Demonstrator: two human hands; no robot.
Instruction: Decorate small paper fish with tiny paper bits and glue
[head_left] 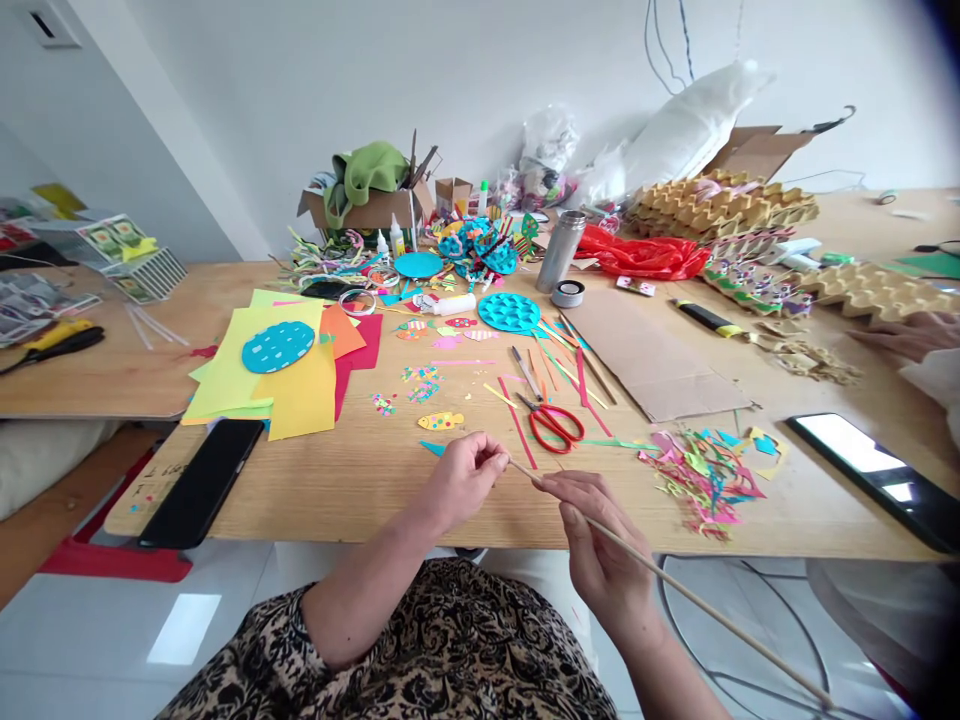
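Observation:
A long thin wooden stick (712, 607) slants across the table's front edge. My right hand (604, 545) is closed around it, a little below its tip. At the tip, my left hand (469, 480) pinches with thumb and forefinger; whether a small piece of something sits between them I cannot make out. Beyond the hands lie red-handled scissors (555, 428), a pen (527, 372) and narrow paper strips (517, 420). A yellow paper fish (441, 421) with coloured dots lies just past my left hand, near small confetti heaps (422, 385).
Coloured paper sheets (300, 400) and a black phone (202, 480) lie left. Rightward are paper scraps (705, 480), cardboard (645, 355), a second phone (877, 470) and another person's hand (907, 335). Behind stand a steel flask (561, 250) and egg trays (720, 205).

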